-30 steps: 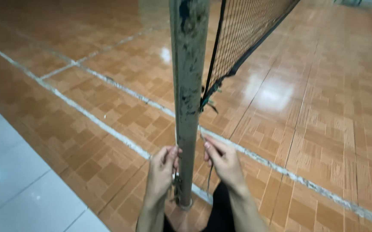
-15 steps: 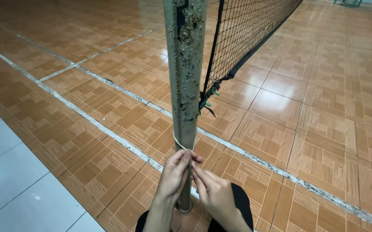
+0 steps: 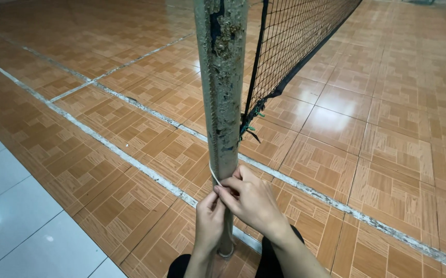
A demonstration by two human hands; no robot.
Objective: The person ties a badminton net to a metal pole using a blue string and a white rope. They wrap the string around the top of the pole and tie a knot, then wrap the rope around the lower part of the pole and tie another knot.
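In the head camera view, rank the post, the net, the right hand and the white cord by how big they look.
1. Net, though it runs out of frame.
2. Post, close to the camera, so its rank against the net is unsure.
3. Right hand.
4. White cord, a thin strand around the post.

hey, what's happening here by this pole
A person is crouched at the base of a worn, rusty metal pole on a tiled sports court. Both hands, the left hand and the right hand, are pressed together in front of the pole, pinching a thin white cord looped around it. A black net hangs from the pole and stretches away across the brown floor, its lower corner tied on higher up.
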